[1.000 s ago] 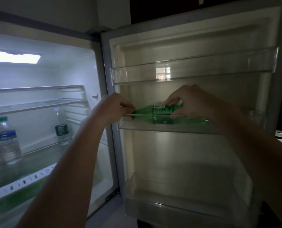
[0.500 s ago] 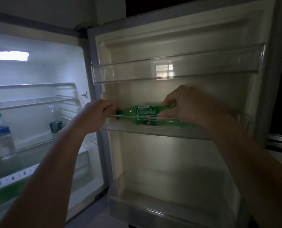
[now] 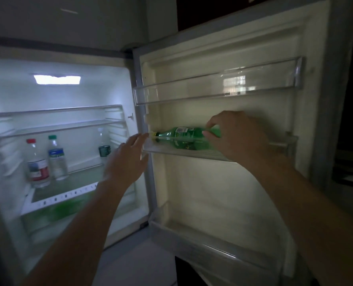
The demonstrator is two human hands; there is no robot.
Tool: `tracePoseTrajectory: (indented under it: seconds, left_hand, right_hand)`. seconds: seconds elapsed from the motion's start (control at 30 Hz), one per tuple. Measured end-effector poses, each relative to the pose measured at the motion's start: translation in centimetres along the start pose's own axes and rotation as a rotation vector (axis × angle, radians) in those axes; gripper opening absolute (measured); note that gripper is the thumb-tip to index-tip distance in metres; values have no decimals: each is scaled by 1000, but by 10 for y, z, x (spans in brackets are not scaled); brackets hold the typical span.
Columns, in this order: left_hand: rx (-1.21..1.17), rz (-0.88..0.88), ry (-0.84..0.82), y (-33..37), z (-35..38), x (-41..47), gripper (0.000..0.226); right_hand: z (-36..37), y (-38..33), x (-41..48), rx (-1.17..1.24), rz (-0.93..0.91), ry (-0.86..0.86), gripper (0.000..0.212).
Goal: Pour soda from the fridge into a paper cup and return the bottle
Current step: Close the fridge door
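A green soda bottle (image 3: 183, 138) lies on its side in the middle shelf (image 3: 254, 156) of the open fridge door, cap end pointing left. My right hand (image 3: 237, 139) grips the bottle's thick end, fingers and thumb curled round it. My left hand (image 3: 126, 159) hovers just left of the cap with fingers spread and straight, blurred, holding nothing. No paper cup is in view.
The fridge interior (image 3: 72, 182) is lit, with a red-capped bottle (image 3: 37, 164), a green-capped water bottle (image 3: 57, 157) and a small dark jar (image 3: 104, 150) on a shelf. An upper door shelf (image 3: 212, 89) and a lower door bin (image 3: 202, 244) hold nothing visible.
My left hand has let go of the bottle's cap end and drawn back down and left, fingers now spread. My right hand still holds the bottle in the door shelf.
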State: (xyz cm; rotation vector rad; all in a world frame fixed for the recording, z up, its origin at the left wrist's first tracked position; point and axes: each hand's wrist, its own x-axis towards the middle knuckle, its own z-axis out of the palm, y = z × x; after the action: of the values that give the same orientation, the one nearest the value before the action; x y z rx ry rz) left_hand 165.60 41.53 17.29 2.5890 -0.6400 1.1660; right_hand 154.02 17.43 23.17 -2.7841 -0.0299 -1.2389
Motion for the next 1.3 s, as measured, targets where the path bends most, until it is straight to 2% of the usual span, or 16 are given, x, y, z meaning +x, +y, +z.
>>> tracePoseTrajectory:
  seconds: [0.1,0.27,0.43,0.6,0.7,0.83,0.97,1.13,1.3]
  left_hand:
    - [55,-33,37,5,-26,-13,22]
    - [-43,86,-77,22,-41,-43,22]
    - [-192,186,-256,73,-29,-81,23]
    - [-145,372,-280,147,-38,-93,31]
    - [-93,483,-253,184,-45,-88,32]
    - [-124,587,-305,230,-60,-78,30]
    - [-123,693,-302,288,-72,-65,27]
    - [-28,784,-221,359,-65,-16,23]
    - [199,871,-151,394,-59,31,26]
  right_hand:
    - [-22,3,-30,9,9,41,24]
    - [-58,3,-100,-116,7,82,22]
    - [-90,28,-172,-187,164,-160,30]
    - [-118,68,-202,-247,263,-182,29]
    - [-121,90,-206,-198,264,-173,29]
    - [-115,124,-207,-2,266,-129,22]
    - [-109,163,-203,35,265,-140,21]
    - [-109,208,-193,116,275,-83,37]
    - [-77,241,-179,257,311,-54,45]
